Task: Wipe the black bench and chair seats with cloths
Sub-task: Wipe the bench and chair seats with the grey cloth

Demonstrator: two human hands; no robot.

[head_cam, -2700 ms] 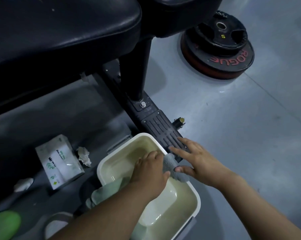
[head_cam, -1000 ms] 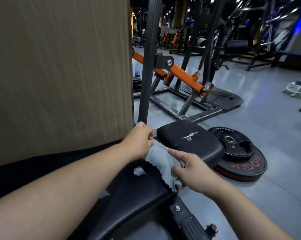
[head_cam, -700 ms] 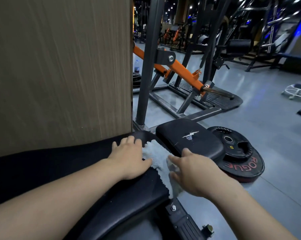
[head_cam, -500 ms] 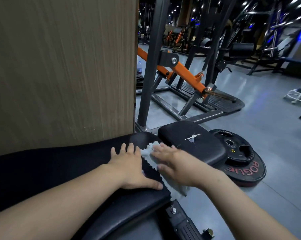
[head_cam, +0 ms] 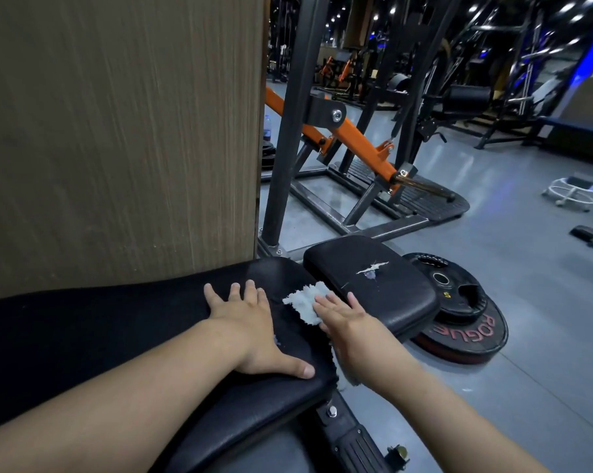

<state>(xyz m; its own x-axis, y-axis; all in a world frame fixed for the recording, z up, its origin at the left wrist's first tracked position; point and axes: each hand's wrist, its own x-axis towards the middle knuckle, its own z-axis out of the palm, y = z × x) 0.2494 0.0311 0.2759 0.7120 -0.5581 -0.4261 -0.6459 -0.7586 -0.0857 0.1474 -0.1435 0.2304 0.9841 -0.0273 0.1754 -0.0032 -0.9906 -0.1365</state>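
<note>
A long black padded bench (head_cam: 117, 336) runs from the left to the middle of the head view. Beyond its end sits a smaller black seat pad (head_cam: 373, 288) with a torn white patch. My left hand (head_cam: 250, 322) rests flat on the bench with fingers spread. A pale grey cloth (head_cam: 303, 303) lies over the bench's right end, near the gap to the seat pad. My right hand (head_cam: 342, 317) presses flat on that cloth, and part of the cloth hangs down over the bench edge under my wrist.
A brown wall panel (head_cam: 117, 131) rises right behind the bench. Black weight plates (head_cam: 458, 312) are stacked on the grey floor to the right of the seat pad. A machine frame with an orange arm (head_cam: 349, 138) stands behind. The bench's base foot (head_cam: 353, 438) sticks out below.
I rose from the basin on the floor and brought the cloth up to the bench. Both hands flattened out; my right hand has slid the cloth a little toward the seat pad.
</note>
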